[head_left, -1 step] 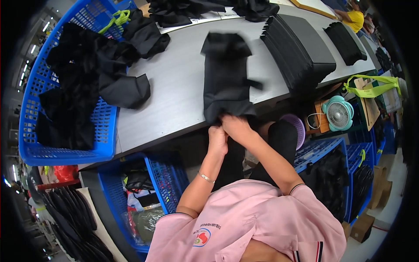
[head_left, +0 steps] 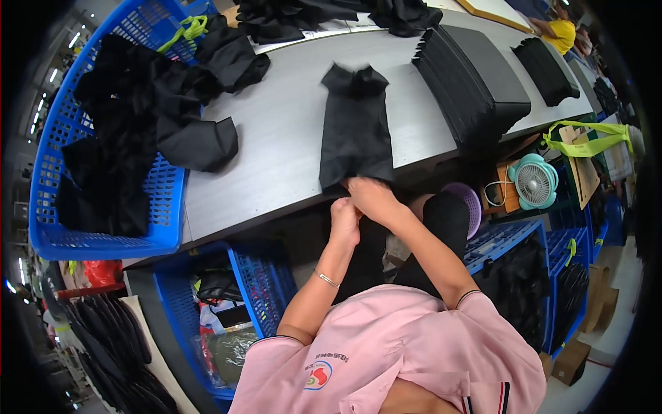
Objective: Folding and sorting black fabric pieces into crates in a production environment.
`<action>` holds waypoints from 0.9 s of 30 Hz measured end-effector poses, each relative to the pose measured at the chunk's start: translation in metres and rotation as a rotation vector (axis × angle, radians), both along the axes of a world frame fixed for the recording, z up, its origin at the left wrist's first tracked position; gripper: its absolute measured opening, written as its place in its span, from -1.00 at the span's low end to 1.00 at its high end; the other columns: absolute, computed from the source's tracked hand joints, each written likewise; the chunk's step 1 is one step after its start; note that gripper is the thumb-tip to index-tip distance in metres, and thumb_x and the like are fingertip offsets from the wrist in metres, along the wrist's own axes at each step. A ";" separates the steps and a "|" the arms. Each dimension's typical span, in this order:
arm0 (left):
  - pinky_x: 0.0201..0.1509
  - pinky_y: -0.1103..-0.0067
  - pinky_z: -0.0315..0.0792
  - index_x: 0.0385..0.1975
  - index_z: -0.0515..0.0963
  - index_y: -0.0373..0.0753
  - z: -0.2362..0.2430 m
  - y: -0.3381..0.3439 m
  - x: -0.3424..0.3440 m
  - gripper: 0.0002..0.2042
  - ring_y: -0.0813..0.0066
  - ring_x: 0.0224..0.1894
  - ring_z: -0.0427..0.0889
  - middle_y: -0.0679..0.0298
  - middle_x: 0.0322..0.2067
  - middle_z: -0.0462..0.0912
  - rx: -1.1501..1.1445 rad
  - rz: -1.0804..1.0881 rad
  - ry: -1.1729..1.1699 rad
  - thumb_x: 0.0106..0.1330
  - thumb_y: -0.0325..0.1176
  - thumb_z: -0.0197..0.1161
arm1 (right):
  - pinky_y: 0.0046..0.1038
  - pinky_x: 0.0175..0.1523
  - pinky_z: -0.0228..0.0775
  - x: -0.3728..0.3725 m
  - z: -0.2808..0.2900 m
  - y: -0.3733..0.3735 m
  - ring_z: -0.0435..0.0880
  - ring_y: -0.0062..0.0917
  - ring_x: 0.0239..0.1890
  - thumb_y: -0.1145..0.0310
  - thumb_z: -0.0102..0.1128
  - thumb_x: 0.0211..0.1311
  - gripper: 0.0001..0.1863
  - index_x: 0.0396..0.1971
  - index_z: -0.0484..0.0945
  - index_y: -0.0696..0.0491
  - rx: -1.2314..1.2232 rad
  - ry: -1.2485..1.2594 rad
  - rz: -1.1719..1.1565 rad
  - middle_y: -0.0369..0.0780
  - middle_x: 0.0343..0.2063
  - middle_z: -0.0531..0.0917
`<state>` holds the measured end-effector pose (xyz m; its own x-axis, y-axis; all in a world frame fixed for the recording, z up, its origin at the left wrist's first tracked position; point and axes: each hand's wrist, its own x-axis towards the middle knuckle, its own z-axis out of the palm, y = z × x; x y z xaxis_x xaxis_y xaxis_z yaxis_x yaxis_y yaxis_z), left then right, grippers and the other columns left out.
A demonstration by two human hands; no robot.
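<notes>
A black fabric piece (head_left: 356, 131), like a sewn sleeve or pouch, stretches away from me over the front edge of the grey table (head_left: 276, 138). Its far end is slightly blurred and shows two pointed corners. My right hand (head_left: 372, 200) has its fingers closed on the near edge of the cloth. Just beside it, my left hand (head_left: 345, 219) is closed too, knuckles close to the right hand, at the same near edge. Fingertips of both hands are partly hidden by the cloth and by each other.
A blue basket (head_left: 178, 219) heaped with black fabric pieces (head_left: 124, 124) stands at the left. Stacked black panels (head_left: 476, 76) lie on the right. Below are more blue crates (head_left: 255, 290), a purple basket (head_left: 472, 207) and a small teal fan (head_left: 536, 181).
The black fabric piece has swung down and narrowed; its far end is lower and its side flap no longer sticks out. Both hands have stayed nearly in place.
</notes>
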<state>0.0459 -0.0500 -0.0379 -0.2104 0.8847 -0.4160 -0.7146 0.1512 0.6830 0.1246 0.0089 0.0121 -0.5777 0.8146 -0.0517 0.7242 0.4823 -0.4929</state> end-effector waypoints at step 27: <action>-0.55 0.35 0.17 -0.67 0.37 -0.48 -0.036 -0.059 0.017 -0.58 0.52 -0.66 0.26 0.03 -0.75 0.25 0.029 0.024 0.917 0.38 -0.28 0.16 | 0.04 0.13 0.24 0.017 -0.046 -0.026 0.52 0.01 -0.02 0.29 0.13 0.17 -0.72 -0.15 0.63 0.05 0.052 0.085 -0.013 0.03 -0.27 0.64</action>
<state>0.0632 -0.1092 -0.0739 -0.4655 0.8834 -0.0550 0.1067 0.1177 0.9873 0.1413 -0.0170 -0.0340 -0.5678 0.8222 0.0398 0.6871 0.4999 -0.5273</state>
